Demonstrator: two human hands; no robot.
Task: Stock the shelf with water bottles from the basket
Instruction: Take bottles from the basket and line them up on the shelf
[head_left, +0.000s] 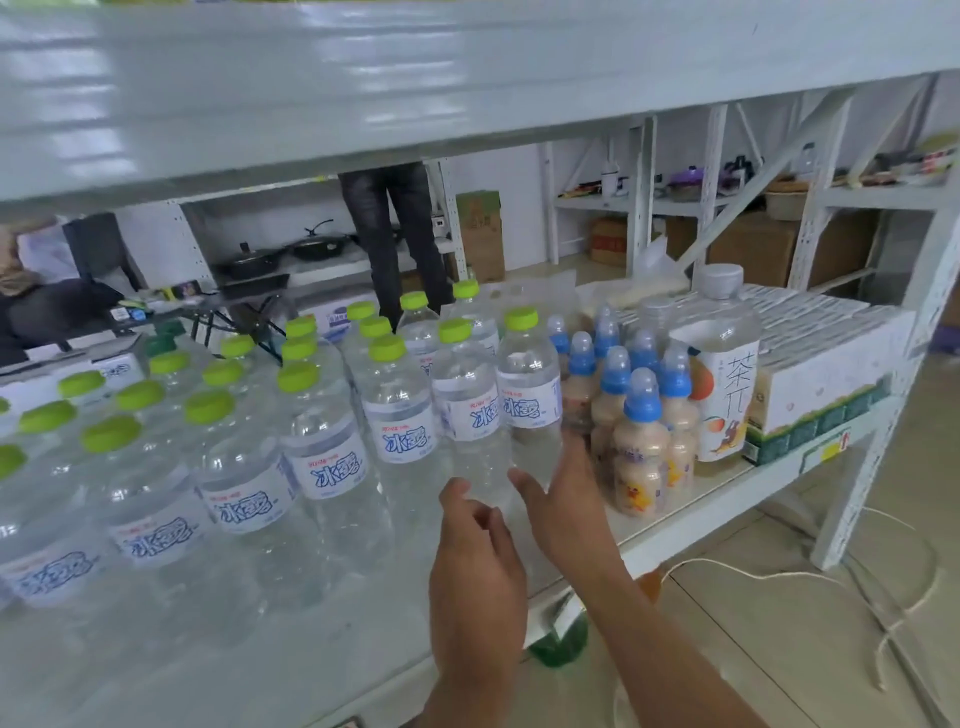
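Several clear water bottles (322, 447) with lime-green caps and blue-and-white labels stand in rows on the pale shelf (249, 654). My right hand (563, 499) wraps the lower part of the rightmost water bottle (527, 395), thumb in front and fingers behind it; the bottle stands upright at the end of the front row. My left hand (475, 545) is just left of it, fingers loosely curled and apart, thumb tip near the base of the neighbouring bottle (465, 415), holding nothing. A green object (558, 644) shows under the shelf edge, mostly hidden.
Right of the water stand small beige drink bottles (641, 441) with blue caps, a tall tea bottle (719, 374) and white cartons (821, 374). The upper shelf board (363, 78) hangs low overhead. A person's legs (395, 234) stand behind the rack. White cord (779, 577) lies on the floor.
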